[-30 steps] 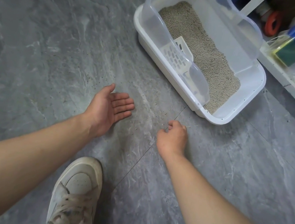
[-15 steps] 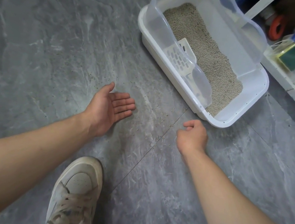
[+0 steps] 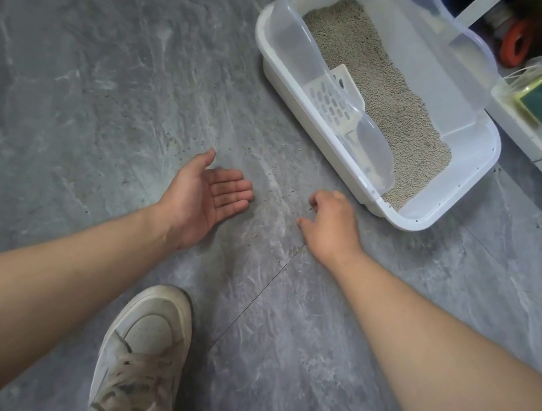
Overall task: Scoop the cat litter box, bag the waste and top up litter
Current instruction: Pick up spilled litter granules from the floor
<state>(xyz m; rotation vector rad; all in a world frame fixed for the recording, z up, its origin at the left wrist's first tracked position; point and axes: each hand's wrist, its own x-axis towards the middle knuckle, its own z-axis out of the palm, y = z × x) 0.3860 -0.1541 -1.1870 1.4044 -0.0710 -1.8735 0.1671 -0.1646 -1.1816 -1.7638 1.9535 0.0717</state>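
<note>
A white litter box (image 3: 431,221) with a clear raised hood stands on the floor at the upper right. It is filled with beige litter (image 3: 380,82). A white slotted scoop (image 3: 335,100) leans inside its near wall. Loose litter grains (image 3: 284,196) are scattered on the grey floor in front of the box. My left hand (image 3: 205,200) lies on the floor palm up, fingers straight, holding nothing. My right hand (image 3: 332,226) is back-up just right of it, near the box's front corner. Its fingers are curled down with the tips at the floor among the grains.
My white shoe (image 3: 145,354) is planted at the bottom centre. A white shelf (image 3: 527,134) with blue and green packages and an orange ring runs along the right edge behind the box. Grey stone-look floor (image 3: 73,78) stretches to the left.
My right hand went right toward the box corner, then came back left toward my left palm. The left hand stayed palm up in place.
</note>
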